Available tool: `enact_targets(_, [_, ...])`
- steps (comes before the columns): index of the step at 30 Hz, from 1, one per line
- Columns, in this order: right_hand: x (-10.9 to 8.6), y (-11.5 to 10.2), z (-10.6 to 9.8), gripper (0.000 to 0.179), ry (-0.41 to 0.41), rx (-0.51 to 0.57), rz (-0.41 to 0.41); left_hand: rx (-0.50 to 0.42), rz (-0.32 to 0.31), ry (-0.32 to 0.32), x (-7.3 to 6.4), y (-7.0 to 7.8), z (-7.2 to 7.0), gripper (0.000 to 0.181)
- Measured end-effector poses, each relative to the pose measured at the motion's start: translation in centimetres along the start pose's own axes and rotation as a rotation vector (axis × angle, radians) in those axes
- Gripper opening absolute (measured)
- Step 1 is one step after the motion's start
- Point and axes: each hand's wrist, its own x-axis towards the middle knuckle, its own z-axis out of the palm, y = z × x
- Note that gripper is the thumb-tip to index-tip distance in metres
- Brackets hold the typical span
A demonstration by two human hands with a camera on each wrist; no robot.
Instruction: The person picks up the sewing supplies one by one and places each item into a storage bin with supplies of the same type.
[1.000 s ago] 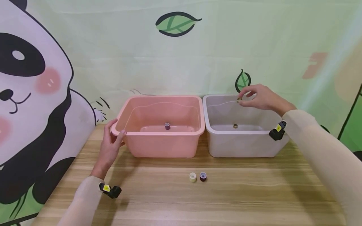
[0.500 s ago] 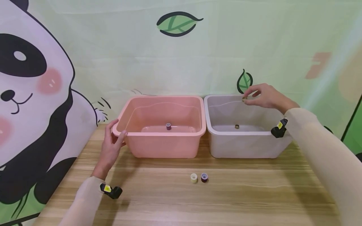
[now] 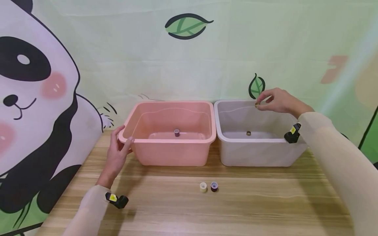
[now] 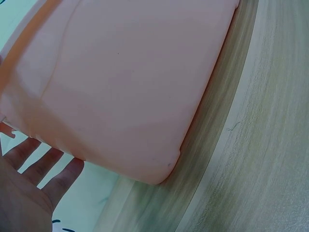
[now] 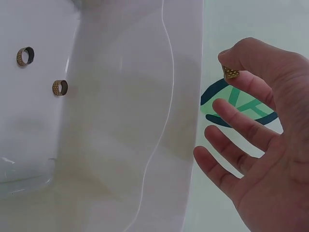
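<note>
My right hand [image 3: 276,101] is above the back of the grey plastic bin [image 3: 254,152], pinching a patterned gold ring [image 5: 231,72] between thumb and index finger. Its other fingers are spread in the right wrist view. Two similar rings lie on the bin's floor there, a nearer ring [image 5: 60,87] and a farther ring [image 5: 25,56]; the head view shows just one. At the pink plastic bin [image 3: 171,152], my left hand [image 3: 115,157] grips the left front corner of the rim. Its fingertips touch the outer wall under the rim in the left wrist view.
Inside the pink bin stands a small purple cylinder [image 3: 177,132]. On the wooden table [image 3: 165,209], in front of the bins, are a cream cylinder [image 3: 203,187] and a dark purple cylinder [image 3: 214,186], both hollow. A printed cloth [image 3: 133,65] hangs behind.
My right hand has shifted slightly to the right over the grey bin, still pinching the ring. The left hand keeps its grip on the pink bin. The head view has moved a little.
</note>
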Motion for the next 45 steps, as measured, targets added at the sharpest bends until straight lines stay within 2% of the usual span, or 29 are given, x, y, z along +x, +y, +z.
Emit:
enact_targets(16, [0.03,0.27,-0.34,0.043,-0.001,-0.031,-0.006,-0.032,0.023,0.005,0.10,0.16,0.01,0.069])
enact_targets(45, [-0.45,-0.31,-0.62,0.054,-0.004,-0.024,-0.027,-0.020,0.010,0.006,0.13,-0.18,0.05,0.069])
